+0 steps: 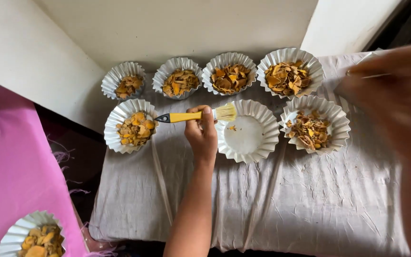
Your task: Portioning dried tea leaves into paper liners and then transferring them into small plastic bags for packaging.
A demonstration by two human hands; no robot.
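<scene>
Grey cloth (262,204) covers your table, with pink cloth (15,181) at far left bearing one filled cup (17,233). Going left to right, five fluted cups hold yellow chips, four in the back row and one front-left (120,116); your left hand (201,133) grips the yellow-handled brush (193,115), bristles on the rim of the middle cup (248,131), which looks nearly swept out, only a few crumbs left. Beyond it the right front cup (336,121) holds browner chips, seemingly undone, and your right hand (396,95) is blurred, so its grip is unclear.
</scene>
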